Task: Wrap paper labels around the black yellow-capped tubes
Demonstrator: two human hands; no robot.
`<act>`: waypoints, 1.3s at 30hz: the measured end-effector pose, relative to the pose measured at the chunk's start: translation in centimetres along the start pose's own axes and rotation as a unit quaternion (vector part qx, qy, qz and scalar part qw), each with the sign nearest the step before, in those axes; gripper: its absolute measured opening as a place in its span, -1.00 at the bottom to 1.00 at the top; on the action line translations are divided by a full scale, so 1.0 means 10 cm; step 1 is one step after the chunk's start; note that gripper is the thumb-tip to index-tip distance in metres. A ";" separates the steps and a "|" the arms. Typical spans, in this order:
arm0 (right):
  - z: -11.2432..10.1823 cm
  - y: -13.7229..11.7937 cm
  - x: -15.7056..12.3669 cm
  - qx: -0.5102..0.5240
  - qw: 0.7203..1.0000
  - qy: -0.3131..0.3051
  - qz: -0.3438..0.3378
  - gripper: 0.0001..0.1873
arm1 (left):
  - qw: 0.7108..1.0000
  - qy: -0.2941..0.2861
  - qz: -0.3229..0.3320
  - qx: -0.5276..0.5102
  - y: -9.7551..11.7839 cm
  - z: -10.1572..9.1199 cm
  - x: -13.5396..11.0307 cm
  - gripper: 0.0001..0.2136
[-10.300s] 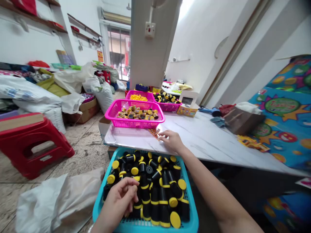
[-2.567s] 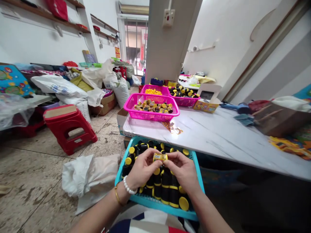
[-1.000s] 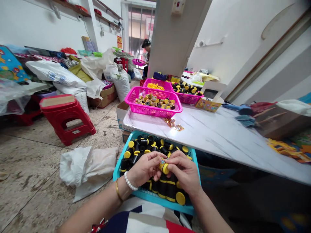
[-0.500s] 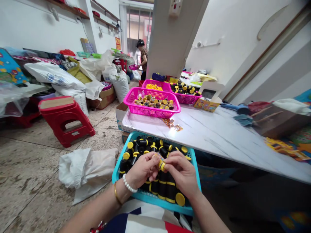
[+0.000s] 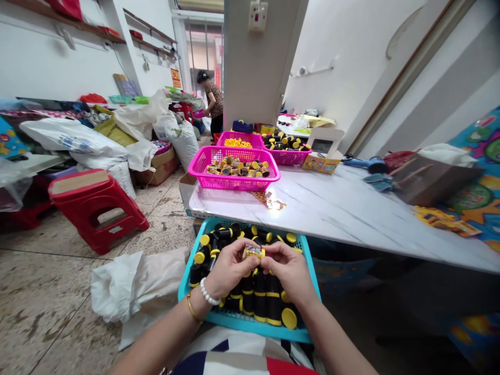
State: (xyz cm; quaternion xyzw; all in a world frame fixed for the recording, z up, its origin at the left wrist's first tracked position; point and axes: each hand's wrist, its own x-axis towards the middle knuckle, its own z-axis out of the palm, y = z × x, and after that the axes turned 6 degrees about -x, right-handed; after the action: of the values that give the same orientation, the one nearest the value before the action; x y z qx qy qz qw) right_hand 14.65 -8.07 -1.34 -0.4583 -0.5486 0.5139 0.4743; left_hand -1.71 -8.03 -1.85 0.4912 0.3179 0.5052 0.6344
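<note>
Between the fingertips of both hands is a small cylinder with a yellow end and a printed label. My left hand, with a pearl bracelet at the wrist, pinches it from the left. On the other side my right hand grips its yellow end between thumb and fingers. Both hands are above a turquoise basket filled with black cylinders with yellow caps. Part of that pile is hidden by my hands.
On the marble-patterned table a pink basket holds labelled cylinders. Flat printed labels lie before it. Behind are a basket of black cylinders and yellow parts. A red stool stands left; a person bends farther back.
The small cylinder has turned from tilted to nearly level, and my hands have come closer together around it. My view has shifted slightly. The person at the back is bending lower.
</note>
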 end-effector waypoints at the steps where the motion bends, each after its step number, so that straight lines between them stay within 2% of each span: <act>1: 0.00 0.00 0.00 0.015 1.000 -0.002 0.001 -0.73 | 1.000 -0.013 -0.003 0.007 0.01 -0.02 0.01 -0.66; 4: 0.01 0.03 0.00 0.035 0.998 0.024 -0.051 -0.73 | 1.000 -0.020 -0.018 0.015 0.05 -0.05 0.00 -0.62; 6: 0.04 0.07 0.02 0.051 0.996 0.029 -0.067 -0.73 | 0.999 0.010 -0.006 0.041 0.05 -0.04 -0.02 -0.67; 10: 0.11 0.13 0.08 0.112 0.993 -0.008 0.022 -0.71 | 0.981 0.068 0.085 0.157 0.05 -0.02 -0.02 -0.74; 12: 0.12 0.14 0.10 0.133 0.990 -0.020 0.046 -0.69 | 0.980 0.040 0.087 0.176 0.08 -0.03 0.00 -0.72; 15: 0.06 0.11 0.08 0.123 0.991 -0.043 0.032 -0.72 | 0.994 0.000 0.024 0.110 0.13 -0.08 0.03 -0.64; 19: -0.04 0.06 0.00 0.047 0.995 -0.081 -0.025 -0.67 | 0.997 0.027 -0.055 0.046 0.11 -0.06 -0.02 -0.59; 21: -0.05 0.06 -0.03 0.010 0.994 -0.093 -0.061 -0.74 | 0.996 0.020 -0.079 0.025 0.07 -0.02 -0.07 -0.59; 24: -0.03 0.09 -0.08 -0.002 0.992 -0.056 -0.110 -0.91 | 0.993 0.001 -0.102 -0.054 0.01 0.03 -0.14 -0.57; 27: -0.01 0.11 -0.13 -0.016 0.991 -0.023 -0.131 -0.95 | 0.984 -0.012 -0.137 -0.110 -0.02 0.02 -0.18 -0.59; 29: -0.01 0.11 -0.17 -0.051 0.988 -0.033 -0.141 -0.90 | 0.982 0.001 -0.150 -0.111 -0.03 0.01 -0.19 -0.61; 31: -0.01 0.08 -0.19 -0.101 0.982 -0.054 -0.152 -0.70 | 0.982 0.021 -0.153 -0.105 -0.04 0.01 -0.18 -0.62; 33: 0.00 0.06 -0.21 -0.168 0.970 -0.058 -0.165 -0.47 | 0.983 0.034 -0.151 -0.099 -0.06 0.02 -0.17 -0.61; 34: 0.00 0.05 -0.22 -0.210 0.961 -0.048 -0.175 -0.44 | 0.984 0.039 -0.150 -0.093 -0.07 0.03 -0.16 -0.61; 37: 0.02 0.03 -0.24 -0.330 0.919 -0.012 -0.213 -0.67 | 0.984 0.059 -0.154 -0.067 -0.13 0.04 -0.15 -0.62; 39: 0.02 0.01 -0.25 -0.381 0.896 -0.026 -0.228 -0.79 | 0.984 0.061 -0.164 -0.040 -0.16 0.03 -0.16 -0.63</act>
State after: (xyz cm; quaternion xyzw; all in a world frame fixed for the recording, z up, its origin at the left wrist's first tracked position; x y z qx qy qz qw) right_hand 14.80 -10.59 -1.59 -0.4527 -0.8039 0.1556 0.3530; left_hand -1.42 -9.68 -3.48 0.3745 0.4117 0.4360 0.7072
